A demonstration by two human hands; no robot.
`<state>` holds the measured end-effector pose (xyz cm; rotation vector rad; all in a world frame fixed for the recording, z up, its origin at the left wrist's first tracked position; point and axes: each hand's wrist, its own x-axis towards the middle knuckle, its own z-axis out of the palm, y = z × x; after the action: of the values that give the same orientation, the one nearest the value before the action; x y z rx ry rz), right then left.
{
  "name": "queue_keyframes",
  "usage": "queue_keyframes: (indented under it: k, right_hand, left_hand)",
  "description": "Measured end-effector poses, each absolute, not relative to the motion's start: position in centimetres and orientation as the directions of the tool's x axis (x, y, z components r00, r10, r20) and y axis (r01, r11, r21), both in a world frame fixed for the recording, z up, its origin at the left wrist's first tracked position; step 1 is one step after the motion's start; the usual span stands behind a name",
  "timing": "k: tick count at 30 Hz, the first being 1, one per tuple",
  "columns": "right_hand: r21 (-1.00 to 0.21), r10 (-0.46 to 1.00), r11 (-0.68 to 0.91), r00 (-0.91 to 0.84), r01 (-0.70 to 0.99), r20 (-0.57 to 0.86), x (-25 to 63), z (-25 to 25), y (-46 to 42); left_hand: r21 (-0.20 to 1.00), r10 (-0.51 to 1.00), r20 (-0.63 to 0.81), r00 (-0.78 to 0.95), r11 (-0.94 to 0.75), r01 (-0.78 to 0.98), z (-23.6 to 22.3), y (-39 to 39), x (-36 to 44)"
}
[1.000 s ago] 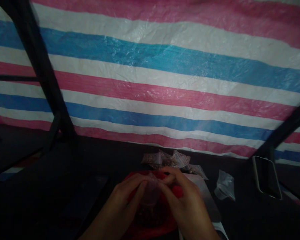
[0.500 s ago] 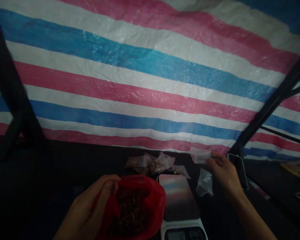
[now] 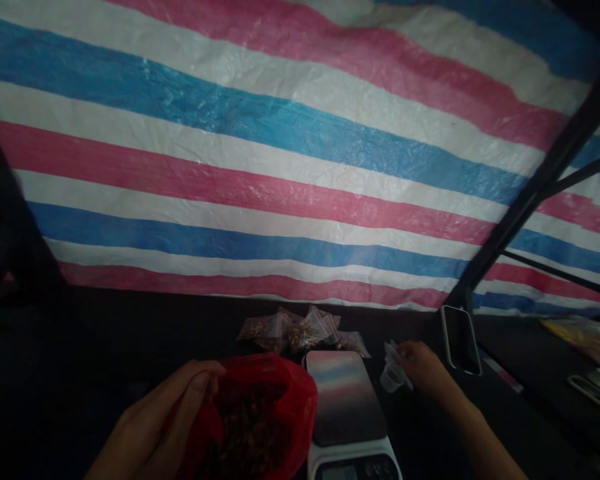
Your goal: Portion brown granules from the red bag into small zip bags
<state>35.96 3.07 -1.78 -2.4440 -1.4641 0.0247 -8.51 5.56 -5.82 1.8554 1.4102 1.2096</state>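
Big striped sheet (image 3: 280, 167) hangs at the back: pink, white & blue bands. Under it is a dark table (image 3: 105, 347). It's dim here, so small stuff is hard to see.

The red bag (image 3: 260, 413) is the biggest thing near the hands. It sits low in the middle, mouth open, w/ brown bits inside. The left hand (image 3: 155, 427) grips the bag's left edge. Fingers are curled round the rim, thumb on top. I think this hand should hold the mouth wide and steady so no bits spill.

Next is the scale (image 3: 347, 413), just right of the red bag, touching or nearly so. Its shiny top plate has nothing on it. The little screen at the front is too dark to read.

Behind bag & scale is a pile of filled little bags (image 3: 300, 330), clear w/ brown stuff in them.

A phone (image 3: 460, 340) leans up on the right, near a black pole.

Smallest: the clear little bag (image 3: 394, 372). It's right of the scale, near the table top, at the tips of the right hand (image 3: 425, 370). That hand's fingers look pinched on it, mostly closed, but it's dim so I can't be fully sure. The bag is thin, see-through, crumpled & looks to have nothing in it. I think a soft pinch at its top edge is best, since thin plastic slips & sticks shut. Rub the top w/ thumb & finger to open it, then bring it close to the red bag.
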Motion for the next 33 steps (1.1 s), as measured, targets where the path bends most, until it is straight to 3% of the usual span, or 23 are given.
queue_keyframes:
  k: [5,10,14,17,20,25,27,29,31,33]
  right_hand:
    - [-0.179,0.891,-0.395,0.424,0.901,0.164,33.5,-0.5,4.6]
    - [-0.128,0.933,-0.353,0.359,0.927,0.028,30.3,-1.0,6.6]
    - [-0.161,0.931,-0.358,0.365,0.92,0.014,29.7,-1.9,7.1]
    - [-0.261,0.924,-0.359,0.381,0.896,0.037,30.1,-1.8,7.3]
    - [-0.436,0.915,-0.31,0.39,0.845,0.106,30.1,-0.6,7.5]
    - [-0.744,0.899,-0.004,0.328,0.669,0.29,27.0,2.4,6.5]
    - [-0.829,0.901,0.118,0.293,0.547,0.321,24.1,2.8,5.4]
    - [-0.938,0.922,0.211,0.262,0.274,0.284,20.6,2.5,4.1]
    - [-0.971,0.949,0.22,0.212,0.092,0.235,17.1,1.6,2.9]
    - [-0.984,0.972,0.174,0.152,0.036,0.177,14.3,0.8,1.9]
  left_hand:
    - [0.802,0.931,0.355,0.085,-0.35,0.484,-5.2,5.4,-8.2]
    - [0.764,0.899,0.421,0.123,-0.425,0.485,-4.5,5.0,-7.8]
    - [0.748,0.883,0.449,0.138,-0.456,0.483,-4.4,4.9,-8.3]
    - [0.745,0.882,0.452,0.135,-0.456,0.487,-4.4,4.8,-8.5]
    - [0.746,0.878,0.464,0.115,-0.458,0.484,-4.2,4.6,-8.2]
    - [0.786,0.881,0.458,0.122,-0.465,0.407,-2.9,3.6,-6.5]
    - [0.837,0.905,0.396,0.155,-0.425,0.344,-2.5,3.1,-5.6]
    - [0.909,0.936,0.311,0.165,-0.344,0.235,-2.5,2.7,-4.8]
    - [0.966,0.957,0.213,0.197,-0.236,0.102,-2.9,2.3,-3.9]
    - [0.99,0.961,0.14,0.238,-0.142,-0.008,-3.3,2.1,-3.3]
